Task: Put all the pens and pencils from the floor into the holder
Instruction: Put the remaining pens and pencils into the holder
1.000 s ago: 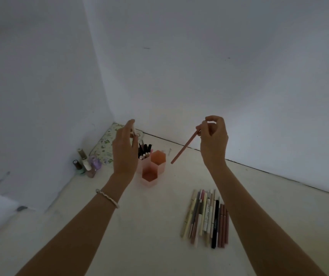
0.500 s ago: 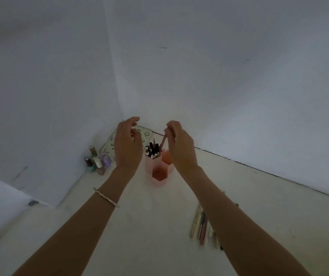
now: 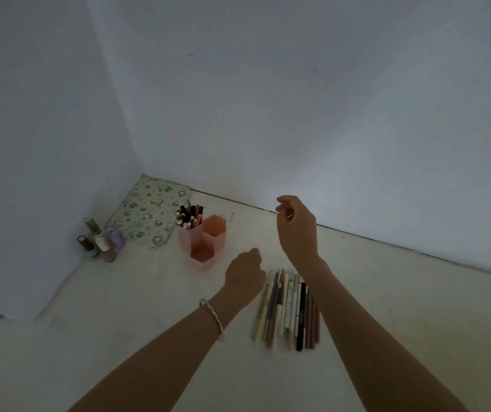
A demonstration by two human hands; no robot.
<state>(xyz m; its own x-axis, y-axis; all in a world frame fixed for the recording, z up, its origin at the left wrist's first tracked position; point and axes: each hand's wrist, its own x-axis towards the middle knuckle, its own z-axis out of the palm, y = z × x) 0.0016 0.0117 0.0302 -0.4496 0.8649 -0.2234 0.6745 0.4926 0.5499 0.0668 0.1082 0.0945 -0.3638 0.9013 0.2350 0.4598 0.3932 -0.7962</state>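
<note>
1. A second ago the right hand [image 3: 296,226] held a pink pencil; half a second ago it was over the holder [image 3: 201,237]. Now that hand is empty, so the pencil has gone in.
2. The filled rear-left cell bristles with pens; the two nearer cells look empty.
3. A row of pens [image 3: 288,307] still lies on the floor [image 3: 137,307], just right of the left hand [image 3: 244,270], so much of the task remains.
4. The right hand has drawn back from the holder and hangs raised above the far end of the row, fingers loosely curled and apart, gripping nothing.
5. The left hand has dropped from beside the holder to the floor, next to the row's far-left end. It is curled toward a fist, back to the camera; I cannot tell whether its fingers hold anything.
6. Likely next: pick up another pen from the row.
</note>
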